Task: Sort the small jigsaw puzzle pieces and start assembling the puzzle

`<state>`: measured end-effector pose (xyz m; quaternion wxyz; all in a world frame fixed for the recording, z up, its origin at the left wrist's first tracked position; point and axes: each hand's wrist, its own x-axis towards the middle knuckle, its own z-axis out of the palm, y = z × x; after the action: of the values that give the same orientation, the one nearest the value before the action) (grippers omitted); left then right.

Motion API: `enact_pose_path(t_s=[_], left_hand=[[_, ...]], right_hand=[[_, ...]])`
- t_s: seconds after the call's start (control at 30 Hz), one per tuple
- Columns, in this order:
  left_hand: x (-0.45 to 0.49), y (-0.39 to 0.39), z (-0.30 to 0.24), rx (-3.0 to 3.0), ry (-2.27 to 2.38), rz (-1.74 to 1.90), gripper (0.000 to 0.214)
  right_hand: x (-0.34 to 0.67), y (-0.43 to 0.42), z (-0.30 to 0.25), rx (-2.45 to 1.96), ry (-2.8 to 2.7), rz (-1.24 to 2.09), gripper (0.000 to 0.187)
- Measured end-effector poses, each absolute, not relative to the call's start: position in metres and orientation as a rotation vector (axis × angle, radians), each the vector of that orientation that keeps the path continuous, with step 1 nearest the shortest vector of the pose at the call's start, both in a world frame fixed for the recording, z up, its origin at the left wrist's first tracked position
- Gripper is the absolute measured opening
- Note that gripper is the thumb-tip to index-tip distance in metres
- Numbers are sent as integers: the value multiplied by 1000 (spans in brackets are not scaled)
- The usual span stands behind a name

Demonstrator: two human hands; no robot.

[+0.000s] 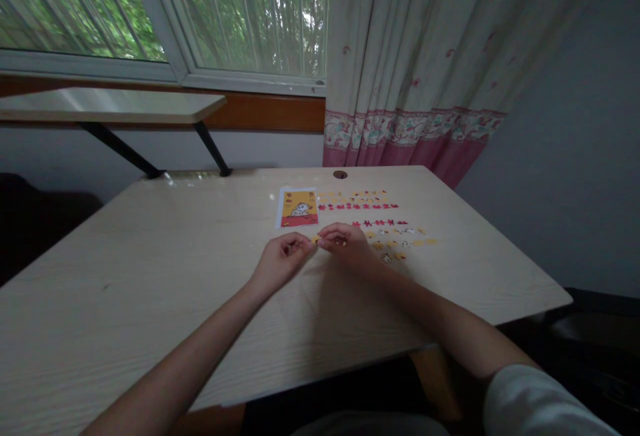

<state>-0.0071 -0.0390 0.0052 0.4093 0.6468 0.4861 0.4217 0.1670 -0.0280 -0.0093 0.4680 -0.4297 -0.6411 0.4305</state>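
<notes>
My left hand [284, 256] and my right hand [346, 244] meet above the table, fingertips pinched on a small yellow jigsaw puzzle piece [315, 240] between them. Just beyond them lies a picture card [300, 208] with a white cartoon animal on yellow and red. Red puzzle pieces [359, 207] run in a row to the right of the card. A second, shorter red row [385, 223] lies nearer, partly hidden by my right hand. Yellow and white pieces [405, 244] are spread beside that hand. Faint yellow pieces [367, 194] form rows at the back.
The pale wooden table [150, 276] has a round cable hole [340, 175] near its back edge. A raised shelf [115, 104] on black supports stands at the back left. A curtain [400, 76] hangs behind, beside a window [250, 16].
</notes>
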Motion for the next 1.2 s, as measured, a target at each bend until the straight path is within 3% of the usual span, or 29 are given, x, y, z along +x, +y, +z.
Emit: enact_pose_path(t_s=[0.37, 0.67, 1.2], left_hand=[[-9, -37, 6, 1606, 1189, 1117, 20], [-9, -36, 7, 1498, 1127, 1148, 15], [-10, -36, 9, 1380, 1111, 1161, 12]], right_hand=[[168, -31, -8, -1083, -1645, 945, 16], [172, -36, 1, -1102, -1843, 498, 10], [172, -39, 4, -1040, -2008, 462, 14]])
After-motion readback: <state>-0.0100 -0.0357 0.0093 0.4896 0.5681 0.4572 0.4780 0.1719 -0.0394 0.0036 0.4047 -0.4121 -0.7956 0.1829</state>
